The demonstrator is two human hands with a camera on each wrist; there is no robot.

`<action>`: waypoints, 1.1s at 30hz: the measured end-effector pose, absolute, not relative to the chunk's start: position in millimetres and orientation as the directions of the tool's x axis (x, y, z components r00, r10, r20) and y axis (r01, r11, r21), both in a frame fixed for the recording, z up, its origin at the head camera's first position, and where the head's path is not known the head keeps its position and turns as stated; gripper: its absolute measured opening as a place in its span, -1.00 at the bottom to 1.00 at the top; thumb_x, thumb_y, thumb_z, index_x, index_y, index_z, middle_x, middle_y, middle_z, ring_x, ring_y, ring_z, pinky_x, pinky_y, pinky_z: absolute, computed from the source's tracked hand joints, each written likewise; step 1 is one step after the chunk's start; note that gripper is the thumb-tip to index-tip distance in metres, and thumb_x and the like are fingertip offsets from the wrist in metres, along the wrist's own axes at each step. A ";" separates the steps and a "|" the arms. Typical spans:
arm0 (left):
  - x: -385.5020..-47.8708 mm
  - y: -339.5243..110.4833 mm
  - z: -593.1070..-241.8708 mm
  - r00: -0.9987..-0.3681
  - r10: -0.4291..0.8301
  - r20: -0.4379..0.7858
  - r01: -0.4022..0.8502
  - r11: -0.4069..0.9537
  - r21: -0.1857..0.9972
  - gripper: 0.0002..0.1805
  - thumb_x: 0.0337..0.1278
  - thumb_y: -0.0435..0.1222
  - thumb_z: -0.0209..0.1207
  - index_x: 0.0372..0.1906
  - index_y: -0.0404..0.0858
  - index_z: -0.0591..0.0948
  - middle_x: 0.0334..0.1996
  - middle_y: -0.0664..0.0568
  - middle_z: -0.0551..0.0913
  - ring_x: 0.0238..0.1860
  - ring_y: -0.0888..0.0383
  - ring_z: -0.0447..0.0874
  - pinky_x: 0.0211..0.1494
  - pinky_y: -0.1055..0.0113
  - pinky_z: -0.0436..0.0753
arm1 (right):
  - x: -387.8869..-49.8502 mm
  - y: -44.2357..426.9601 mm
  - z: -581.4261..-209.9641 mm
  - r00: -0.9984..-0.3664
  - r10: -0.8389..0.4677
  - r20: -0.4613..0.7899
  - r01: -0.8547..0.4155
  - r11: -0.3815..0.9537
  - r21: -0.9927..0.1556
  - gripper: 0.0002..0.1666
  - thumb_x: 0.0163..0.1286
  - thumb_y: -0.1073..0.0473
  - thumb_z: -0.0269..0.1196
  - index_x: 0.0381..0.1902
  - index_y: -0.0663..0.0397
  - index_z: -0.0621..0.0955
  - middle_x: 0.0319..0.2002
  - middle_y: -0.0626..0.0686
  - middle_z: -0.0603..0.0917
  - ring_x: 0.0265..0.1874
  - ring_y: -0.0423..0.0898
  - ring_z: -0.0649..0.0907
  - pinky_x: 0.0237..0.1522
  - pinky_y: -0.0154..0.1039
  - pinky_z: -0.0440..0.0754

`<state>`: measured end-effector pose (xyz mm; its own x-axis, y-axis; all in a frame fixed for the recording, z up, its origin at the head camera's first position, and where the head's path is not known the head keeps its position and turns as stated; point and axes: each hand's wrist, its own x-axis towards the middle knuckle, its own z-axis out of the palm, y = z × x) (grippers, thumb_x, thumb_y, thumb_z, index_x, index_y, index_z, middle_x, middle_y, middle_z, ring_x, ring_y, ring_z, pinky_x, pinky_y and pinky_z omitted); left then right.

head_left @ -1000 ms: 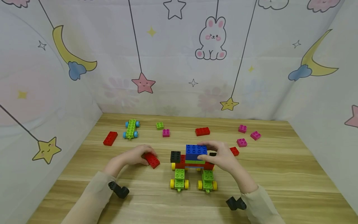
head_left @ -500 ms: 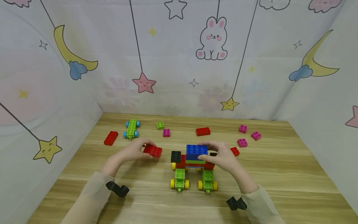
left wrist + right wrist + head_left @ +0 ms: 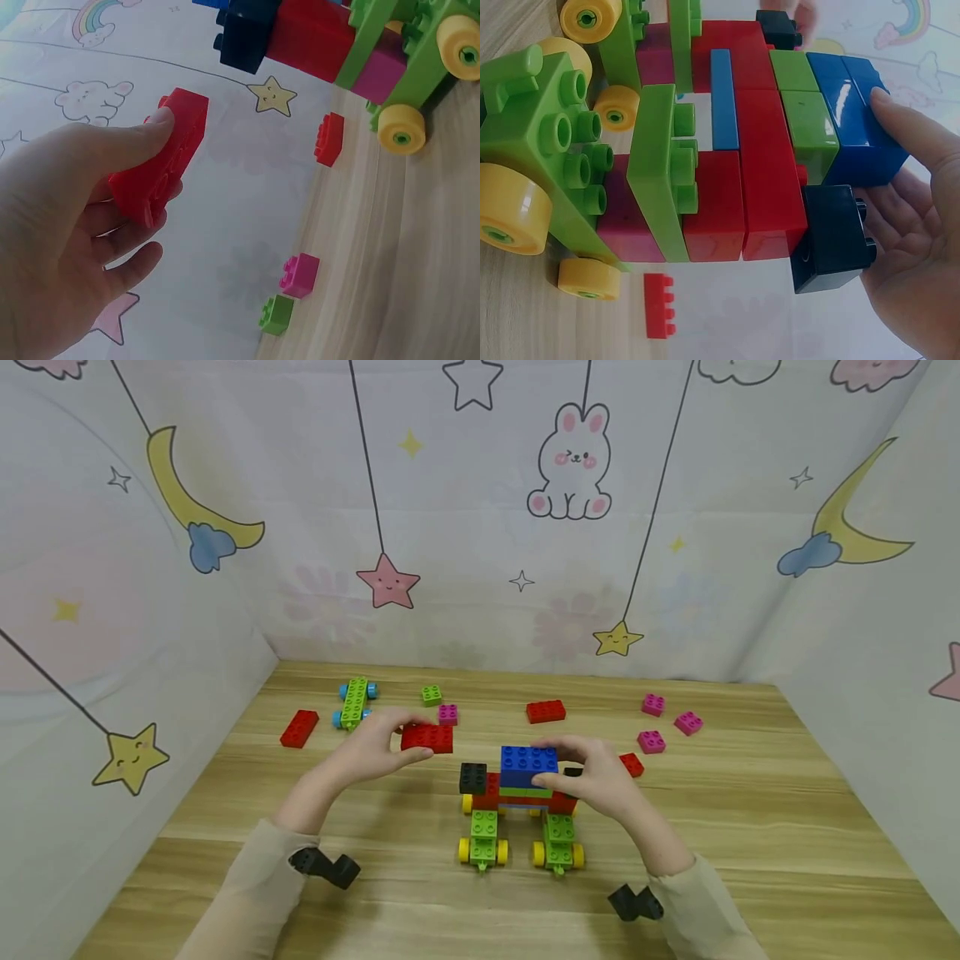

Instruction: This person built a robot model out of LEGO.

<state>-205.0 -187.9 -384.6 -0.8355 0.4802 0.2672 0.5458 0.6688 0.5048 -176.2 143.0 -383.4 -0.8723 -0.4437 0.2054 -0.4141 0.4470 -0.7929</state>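
Observation:
My left hand (image 3: 375, 746) pinches a red toy brick (image 3: 427, 738) between thumb and fingers, lifted off the table to the left of a built brick vehicle. In the left wrist view that red brick (image 3: 169, 161) lies tilted in the grasp. With thumb and fingers my right hand (image 3: 592, 777) grips the blue bricks (image 3: 528, 767) on top of the vehicle. Below them are green bricks (image 3: 810, 124), long red bricks (image 3: 769, 180), a black brick (image 3: 832, 236) at each end and green wheeled bases (image 3: 483, 839) with yellow wheels (image 3: 589, 277).
On the wooden table (image 3: 712, 860) lie a green car base with blue wheels (image 3: 355, 702), loose red bricks (image 3: 300, 728), a green brick (image 3: 431, 695) and several pink bricks (image 3: 652, 742). A printed cloth (image 3: 465, 527) stands behind the table.
My left hand has picked the red brick up from the table, turned it level and raised it away from me, slightly rightward. My right hand stays on the blue bricks.

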 end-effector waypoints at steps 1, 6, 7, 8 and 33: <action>-203.6 -185.4 -382.1 -0.836 0.471 0.280 0.546 0.670 0.504 -0.58 0.14 -0.22 0.35 0.07 -0.32 0.63 -0.11 -0.04 0.71 -0.11 0.03 0.61 0.02 0.04 0.62 | -176.2 143.2 -383.4 -0.871 -0.444 0.208 -0.417 0.448 -0.791 -0.52 0.23 0.14 0.41 0.10 0.16 0.64 0.04 0.20 0.70 0.01 0.17 0.69 0.02 0.05 0.67; -196.3 -172.0 -370.4 -0.836 0.428 0.343 0.548 0.667 0.505 -0.57 0.12 -0.20 0.36 0.06 -0.31 0.63 -0.11 -0.08 0.69 -0.11 0.01 0.58 -0.01 0.09 0.62 | -176.2 142.6 -383.5 -0.876 -0.440 0.199 -0.408 0.453 -0.793 -0.52 0.22 0.14 0.42 0.10 0.13 0.64 0.06 0.18 0.69 0.02 0.15 0.68 0.05 0.06 0.66; -194.7 -169.3 -368.2 -0.833 0.424 0.356 0.553 0.663 0.505 -0.57 0.12 -0.20 0.36 0.06 -0.31 0.63 -0.11 -0.09 0.69 -0.11 0.01 0.58 -0.02 0.09 0.62 | -176.3 142.5 -383.5 -0.876 -0.440 0.197 -0.406 0.455 -0.792 -0.52 0.22 0.15 0.42 0.10 0.13 0.64 0.07 0.18 0.69 0.03 0.15 0.68 0.05 0.06 0.65; -193.3 -166.7 -366.5 -0.829 0.421 0.367 0.558 0.656 0.508 -0.57 0.12 -0.20 0.36 0.06 -0.31 0.64 -0.10 -0.10 0.69 -0.10 0.01 0.58 -0.02 0.10 0.63 | -176.2 142.3 -383.3 -0.878 -0.438 0.193 -0.402 0.456 -0.794 -0.51 0.21 0.15 0.42 0.10 0.13 0.64 0.07 0.17 0.69 0.03 0.14 0.68 0.06 0.06 0.65; -173.8 -121.6 -357.5 -0.752 0.491 0.440 0.659 0.549 0.514 -0.59 0.06 -0.17 0.40 0.01 -0.23 0.67 -0.10 0.01 0.72 -0.04 0.07 0.59 0.00 0.15 0.65 | -174.4 142.9 -379.4 -0.863 -0.463 0.205 -0.420 0.428 -0.801 -0.52 0.25 0.16 0.39 0.10 0.21 0.63 0.02 0.23 0.70 0.00 0.16 0.70 -0.01 0.01 0.69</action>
